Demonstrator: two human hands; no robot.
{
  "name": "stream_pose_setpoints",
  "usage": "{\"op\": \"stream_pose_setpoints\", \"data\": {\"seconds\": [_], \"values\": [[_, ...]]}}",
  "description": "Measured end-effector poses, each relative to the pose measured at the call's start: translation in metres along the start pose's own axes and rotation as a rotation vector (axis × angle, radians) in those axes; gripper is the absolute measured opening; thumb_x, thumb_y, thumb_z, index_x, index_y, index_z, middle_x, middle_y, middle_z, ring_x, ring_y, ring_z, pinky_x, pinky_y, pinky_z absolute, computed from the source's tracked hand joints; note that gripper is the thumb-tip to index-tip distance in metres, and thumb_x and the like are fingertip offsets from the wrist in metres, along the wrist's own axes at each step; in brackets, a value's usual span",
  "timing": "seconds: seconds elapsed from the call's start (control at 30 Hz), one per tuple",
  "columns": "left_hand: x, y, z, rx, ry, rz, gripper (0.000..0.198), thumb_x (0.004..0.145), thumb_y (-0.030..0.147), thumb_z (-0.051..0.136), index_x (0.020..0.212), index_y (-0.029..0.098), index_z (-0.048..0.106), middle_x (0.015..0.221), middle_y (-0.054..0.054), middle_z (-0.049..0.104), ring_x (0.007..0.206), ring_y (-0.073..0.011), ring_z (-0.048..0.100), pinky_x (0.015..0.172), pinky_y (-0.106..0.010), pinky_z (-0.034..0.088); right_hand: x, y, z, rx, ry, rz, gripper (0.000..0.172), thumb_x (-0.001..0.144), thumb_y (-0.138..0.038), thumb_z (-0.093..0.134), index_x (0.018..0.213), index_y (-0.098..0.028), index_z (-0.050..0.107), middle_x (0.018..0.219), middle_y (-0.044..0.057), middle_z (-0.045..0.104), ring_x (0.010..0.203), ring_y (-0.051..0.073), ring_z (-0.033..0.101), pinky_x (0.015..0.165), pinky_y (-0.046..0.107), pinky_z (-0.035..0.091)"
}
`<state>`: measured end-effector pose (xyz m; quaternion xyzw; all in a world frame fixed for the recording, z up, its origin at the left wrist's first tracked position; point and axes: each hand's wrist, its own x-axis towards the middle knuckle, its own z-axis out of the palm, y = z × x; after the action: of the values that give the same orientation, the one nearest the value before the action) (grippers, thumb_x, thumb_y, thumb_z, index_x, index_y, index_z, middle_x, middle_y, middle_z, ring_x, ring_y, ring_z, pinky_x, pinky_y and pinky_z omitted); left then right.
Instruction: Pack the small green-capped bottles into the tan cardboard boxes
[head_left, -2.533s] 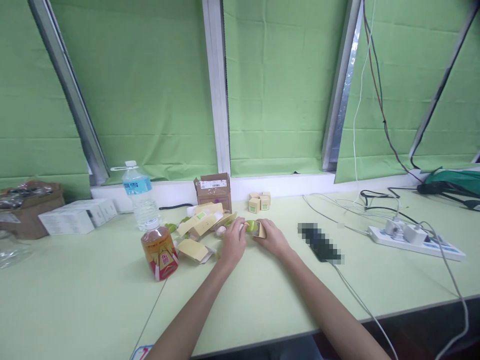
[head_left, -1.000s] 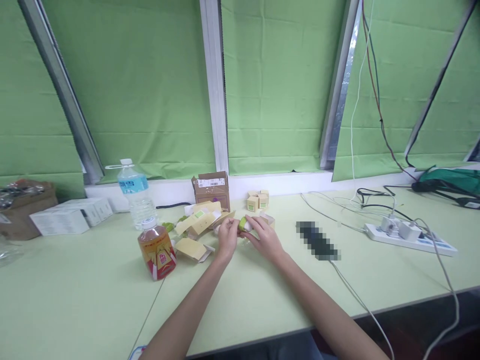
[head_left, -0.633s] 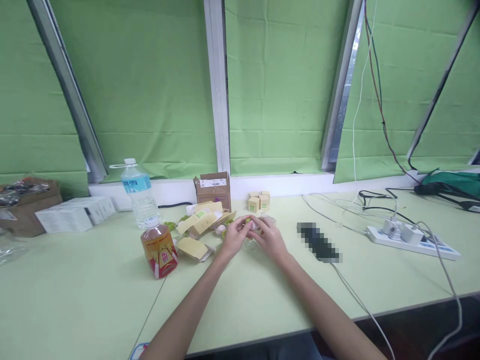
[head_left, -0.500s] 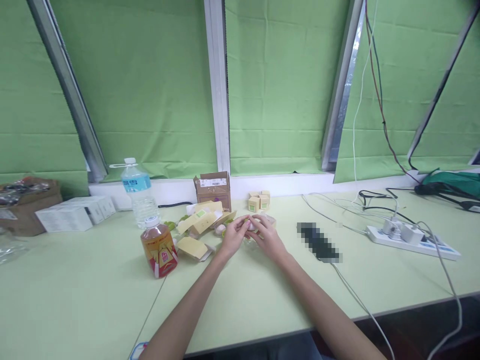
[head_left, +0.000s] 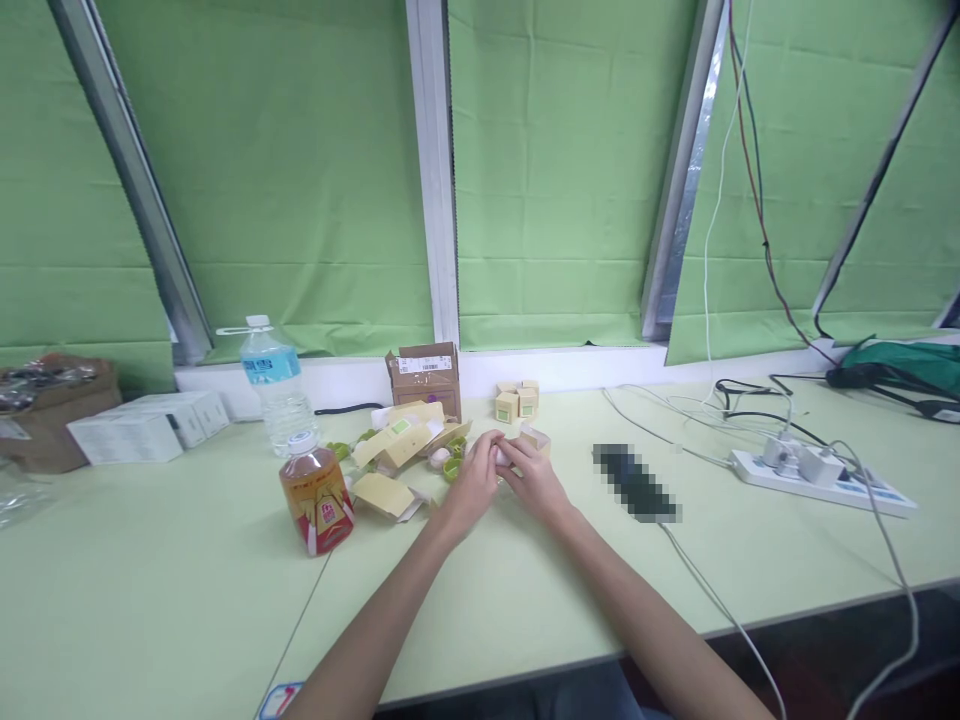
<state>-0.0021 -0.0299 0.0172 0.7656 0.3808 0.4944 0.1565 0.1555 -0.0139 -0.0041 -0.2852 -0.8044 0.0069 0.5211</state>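
Observation:
Over the middle of the table, my left hand (head_left: 477, 478) and my right hand (head_left: 534, 478) meet with curled fingers around a small whitish-pink rounded object (head_left: 502, 457). Most of it is hidden by the fingers, so its kind is unclear. Just behind my right hand stands a small opened carton (head_left: 537, 438). To the left of my left hand are a green ring-like piece (head_left: 451, 468) and a pale round piece (head_left: 439, 458). Flattened yellowish cartons (head_left: 401, 440) lie in a loose pile beyond them, with another opened carton (head_left: 382, 494) nearer me.
An orange drink bottle (head_left: 318, 500) and a water bottle (head_left: 277, 395) stand on the left. Behind are a brown cardboard box (head_left: 425, 380) and several small closed boxes (head_left: 507, 406). A pixelated dark object (head_left: 634, 483), cables and a power strip (head_left: 825, 480) occupy the right.
My hands have closed in more tightly around the small object, the left fingers now covering more of it. The green ring-like piece and the opened carton behind my hands show more clearly.

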Motion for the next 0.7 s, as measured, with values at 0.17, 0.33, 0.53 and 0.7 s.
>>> {"op": "stream_pose_setpoints", "data": {"seconds": [0.17, 0.33, 0.53, 0.7], "values": [[-0.001, 0.002, 0.001, 0.097, -0.030, 0.023, 0.048, 0.091, 0.002, 0.037, 0.133, 0.019, 0.053, 0.128, -0.014, 0.064, 0.119, -0.0252, 0.061, 0.102, -0.041, 0.048, 0.001, -0.004, 0.001, -0.031, 0.008, -0.021, 0.035, 0.100, -0.023, 0.055, 0.135, -0.024, 0.061, 0.109, 0.012, 0.067, 0.098, 0.026, 0.068, 0.084, 0.042, 0.062], [-0.001, 0.003, 0.000, 0.111, -0.032, -0.009, 0.049, 0.087, 0.000, 0.037, 0.129, 0.020, 0.054, 0.118, -0.012, 0.066, 0.115, -0.0255, 0.062, 0.099, -0.041, 0.048, 0.002, -0.008, 0.003, -0.024, 0.007, -0.032, 0.037, 0.100, -0.021, 0.054, 0.136, -0.023, 0.060, 0.109, 0.012, 0.067, 0.100, 0.026, 0.068, 0.085, 0.041, 0.061], [0.003, 0.007, -0.001, 0.058, 0.054, -0.055, 0.029, 0.102, 0.022, 0.037, 0.124, 0.020, 0.056, 0.119, -0.012, 0.068, 0.111, -0.0247, 0.064, 0.097, -0.040, 0.050, 0.003, -0.011, 0.001, 0.062, 0.040, -0.008, 0.040, 0.101, -0.021, 0.053, 0.140, -0.023, 0.058, 0.116, 0.014, 0.068, 0.107, 0.026, 0.068, 0.091, 0.043, 0.060], [0.008, 0.005, -0.002, -0.081, 0.087, -0.090, 0.026, 0.102, 0.032, 0.042, 0.114, 0.019, 0.061, 0.115, -0.012, 0.070, 0.108, -0.0243, 0.066, 0.096, -0.041, 0.053, 0.003, -0.014, -0.001, 0.159, 0.045, 0.064, 0.036, 0.102, -0.028, 0.053, 0.137, -0.024, 0.061, 0.121, 0.014, 0.069, 0.112, 0.027, 0.067, 0.094, 0.045, 0.060]]}}
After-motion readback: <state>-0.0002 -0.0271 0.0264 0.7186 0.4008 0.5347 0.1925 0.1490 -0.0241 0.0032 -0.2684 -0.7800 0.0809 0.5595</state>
